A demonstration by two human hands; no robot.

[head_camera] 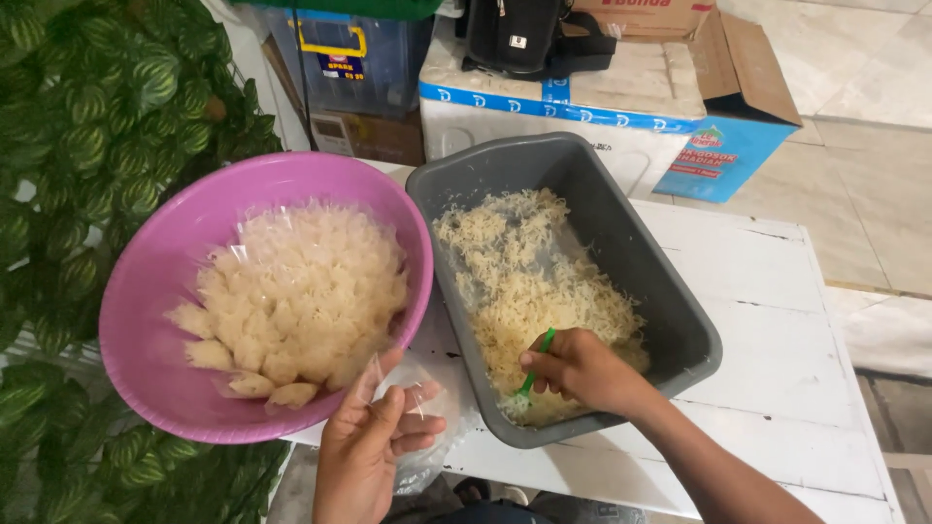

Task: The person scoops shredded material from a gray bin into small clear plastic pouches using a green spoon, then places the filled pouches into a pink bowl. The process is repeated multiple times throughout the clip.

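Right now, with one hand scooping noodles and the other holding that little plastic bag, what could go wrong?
The grey tub overhangs the near edge of the white table; pressing down with the green fork in the right hand might tip it. The small clear bag in the left hand sits off to the tub's side, so noodles could drop between them. The pink basin also juts past the table edge.

White table (777, 320): pink basin (146, 320), grey tub (670, 301).
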